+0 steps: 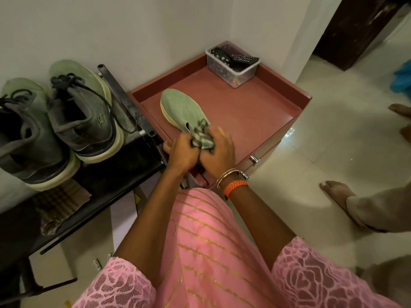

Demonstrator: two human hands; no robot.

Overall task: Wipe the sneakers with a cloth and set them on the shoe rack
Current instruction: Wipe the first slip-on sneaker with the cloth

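A pale green sneaker (181, 107) lies on the red-brown cabinet top (251, 107), toe pointing away from me. My left hand (181, 152) grips its heel end. My right hand (219, 152) holds a bunched green checked cloth (201, 135) against the shoe's opening. Two grey-green laced sneakers (82, 114) (26, 134) stand on the black shoe rack (124, 174) to the left, toes toward the wall.
A clear plastic box (231, 63) with remote controls sits at the cabinet's far corner. A folded checked cloth (57, 203) lies on the rack. Another person's bare feet (338, 192) stand on the tiled floor at right. White walls close in behind.
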